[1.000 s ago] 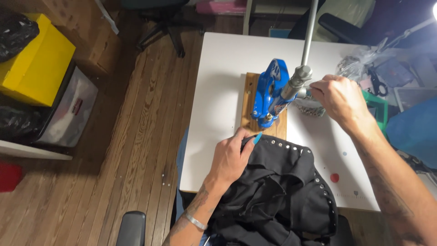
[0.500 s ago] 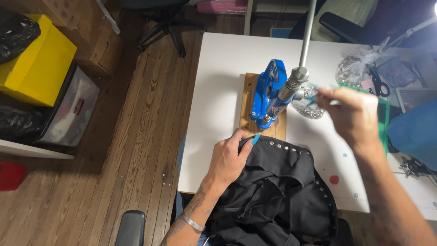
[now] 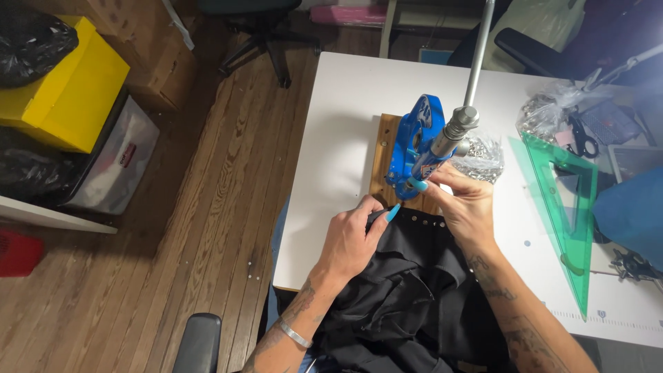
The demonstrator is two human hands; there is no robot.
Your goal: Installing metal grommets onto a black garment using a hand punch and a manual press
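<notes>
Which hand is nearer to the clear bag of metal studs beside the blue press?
The right hand: just below the bag of studs. The left hand rests farther away on the black garment.

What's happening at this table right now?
A person is seated at a white table, working black fabric under a blue hand press mounted on a wooden board. The left hand pins the studded fabric edge near the press base. The right hand is at the die area, fingers right beside the press. A bag of metal studs and a green triangle ruler lie to the right.
</notes>
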